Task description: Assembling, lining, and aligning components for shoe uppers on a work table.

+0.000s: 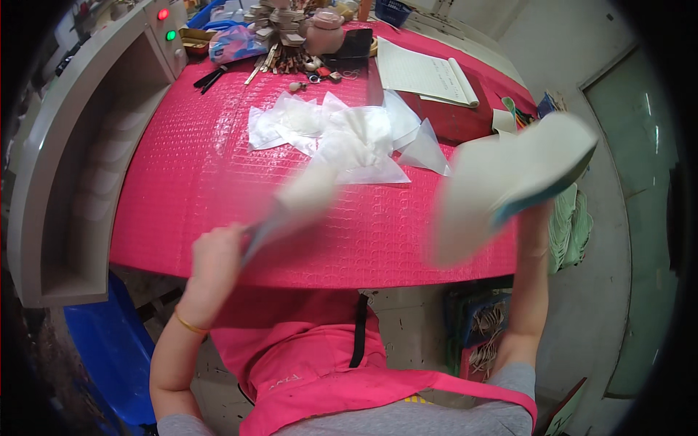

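My left hand [216, 258], over the near edge of the table, is closed on one end of a pale insole [309, 196] with a blue-grey edge, smeared by motion. On the right, a larger-looking cream insole [512, 174] with a teal side is held up close to the camera. It hides my right hand; only the forearm [529, 291] shows below it, and the piece is blurred too. Crumpled white translucent sheets [356, 142] lie on the pink-covered table [174, 196] beyond both hands.
A grey machine [80, 87] with a slot and lit buttons stands at the left. At the back are stacked small pieces [280, 29], a pink jar [325, 33] and a notepad [422, 69] on a red box [451, 120]. A blue chair [109, 356] sits below left.
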Demonstrator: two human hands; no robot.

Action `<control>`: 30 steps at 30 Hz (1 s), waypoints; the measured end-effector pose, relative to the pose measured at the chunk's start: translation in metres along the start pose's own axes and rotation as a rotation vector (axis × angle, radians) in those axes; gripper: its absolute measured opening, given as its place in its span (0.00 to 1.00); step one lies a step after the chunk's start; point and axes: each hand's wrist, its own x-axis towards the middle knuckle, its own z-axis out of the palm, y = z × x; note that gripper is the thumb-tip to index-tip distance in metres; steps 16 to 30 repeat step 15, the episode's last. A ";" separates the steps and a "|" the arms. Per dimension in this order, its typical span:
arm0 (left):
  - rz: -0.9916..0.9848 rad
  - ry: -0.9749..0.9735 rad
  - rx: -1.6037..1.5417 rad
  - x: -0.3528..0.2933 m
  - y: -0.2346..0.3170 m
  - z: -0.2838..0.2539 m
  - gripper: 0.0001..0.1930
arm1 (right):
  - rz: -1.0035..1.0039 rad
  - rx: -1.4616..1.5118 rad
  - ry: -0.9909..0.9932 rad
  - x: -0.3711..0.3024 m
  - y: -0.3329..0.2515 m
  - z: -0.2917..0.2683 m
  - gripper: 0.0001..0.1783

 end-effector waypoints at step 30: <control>-0.155 0.181 -0.492 -0.025 -0.023 0.016 0.09 | 0.398 -1.175 -0.785 0.102 0.158 0.133 0.32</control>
